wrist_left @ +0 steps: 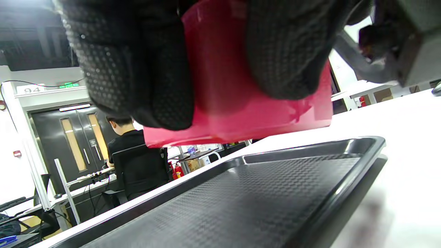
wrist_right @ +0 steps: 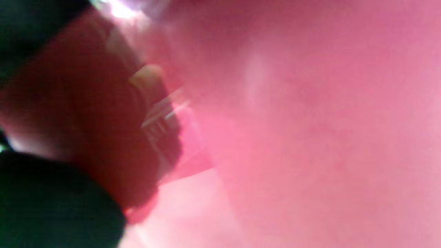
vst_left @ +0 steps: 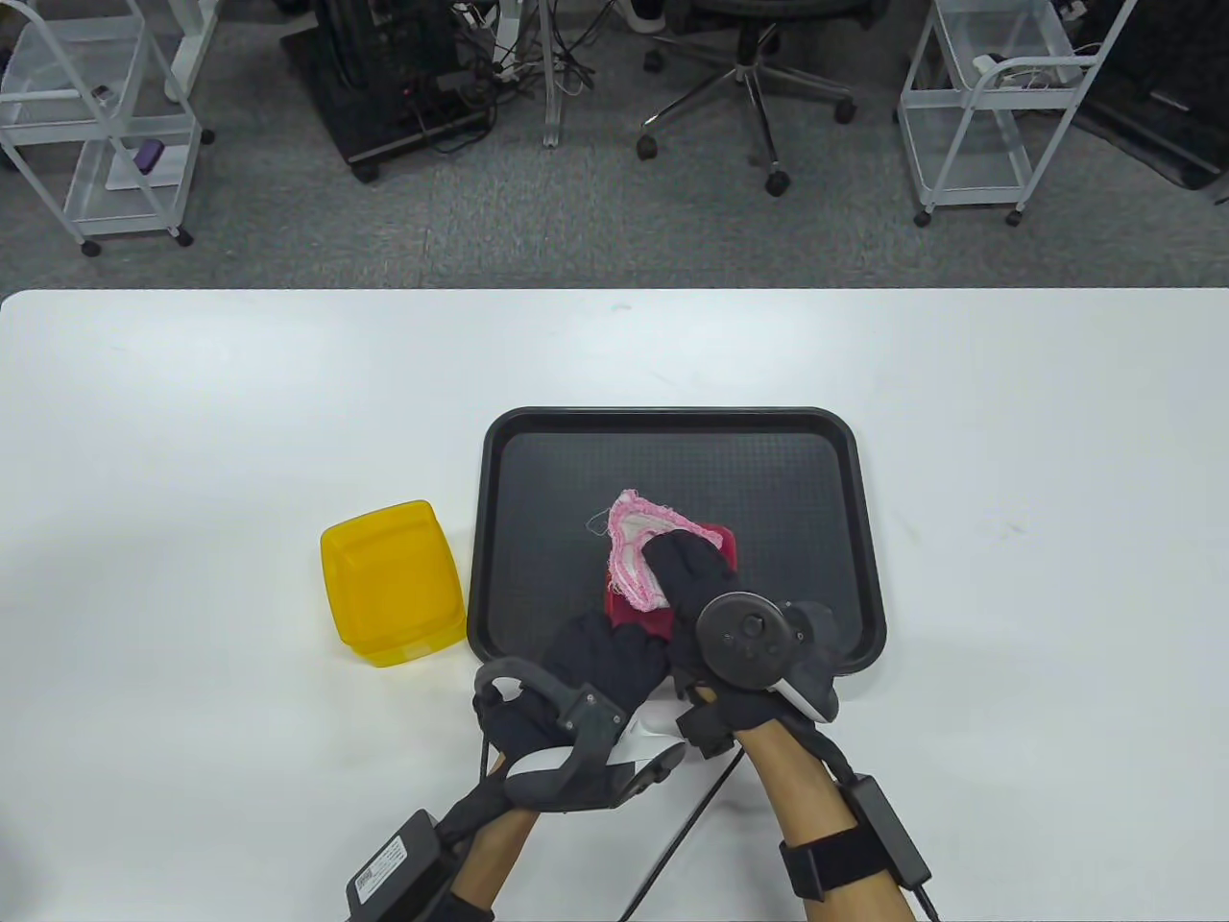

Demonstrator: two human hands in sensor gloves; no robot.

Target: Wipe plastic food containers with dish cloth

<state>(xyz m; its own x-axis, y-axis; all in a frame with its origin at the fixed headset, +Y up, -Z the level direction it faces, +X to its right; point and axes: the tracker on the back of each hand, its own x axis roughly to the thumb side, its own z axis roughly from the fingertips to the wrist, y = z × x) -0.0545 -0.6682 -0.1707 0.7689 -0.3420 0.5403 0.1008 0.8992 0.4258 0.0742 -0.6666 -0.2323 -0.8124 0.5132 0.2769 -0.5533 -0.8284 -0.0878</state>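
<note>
My left hand (vst_left: pixel 605 663) grips a red plastic container (vst_left: pixel 645 615) and holds it above the black tray (vst_left: pixel 672 423). The left wrist view shows the gloved fingers (wrist_left: pixel 137 69) wrapped around the red container (wrist_left: pixel 234 100), clear of the tray (wrist_left: pixel 241 193). My right hand (vst_left: pixel 696 576) presses a pink-and-white dish cloth (vst_left: pixel 634 547) into the container. The right wrist view is filled by blurred pink, the container (wrist_right: pixel 293 120) seen close up. A yellow container (vst_left: pixel 392 581) stands on the table left of the tray.
The white table (vst_left: pixel 1008 480) stretches to both sides of the tray. Beyond its far edge are wire carts (vst_left: pixel 91 125), an office chair (vst_left: pixel 749 67) and cables on the floor.
</note>
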